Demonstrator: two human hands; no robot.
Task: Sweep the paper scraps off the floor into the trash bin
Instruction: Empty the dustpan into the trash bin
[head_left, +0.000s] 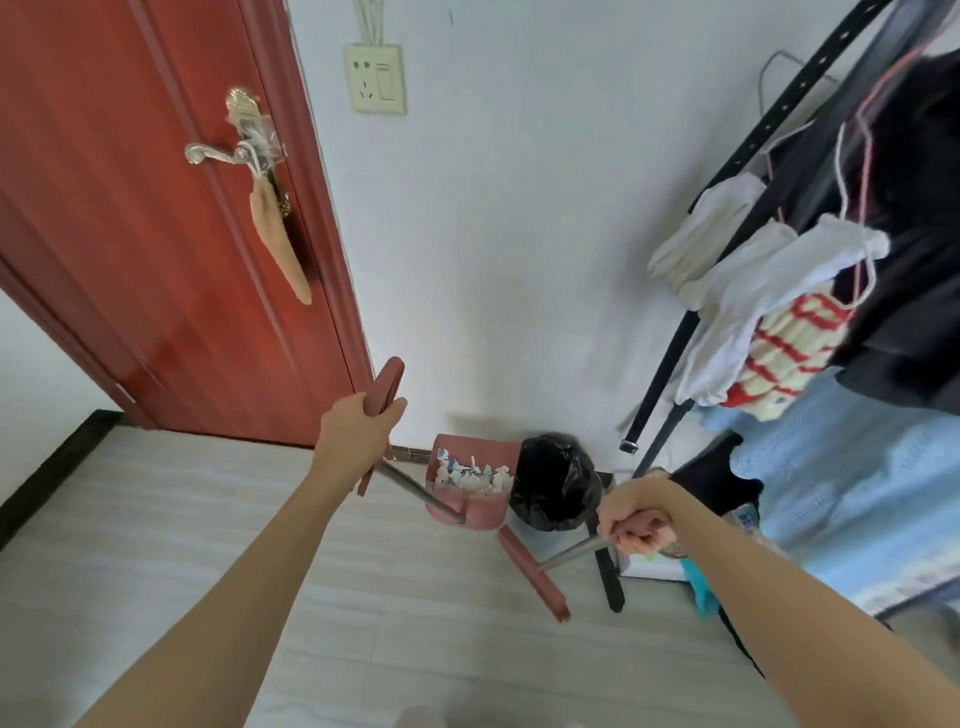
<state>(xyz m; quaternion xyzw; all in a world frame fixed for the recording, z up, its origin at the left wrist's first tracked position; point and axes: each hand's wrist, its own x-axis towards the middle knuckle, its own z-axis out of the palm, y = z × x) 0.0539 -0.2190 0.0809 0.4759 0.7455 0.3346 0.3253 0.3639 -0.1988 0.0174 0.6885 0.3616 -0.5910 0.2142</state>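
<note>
Left hand (358, 436) is wrapped round the dustpan handle (384, 387), right hand (636, 522) fisted on the broom pole (571, 553), and the dustpan (467, 506), scraps (470, 475) inside, hangs just beside the black-bagged bin (553, 483) on the floor (208, 519).

Trash bin (553, 486) interior hidden by bag
</note>
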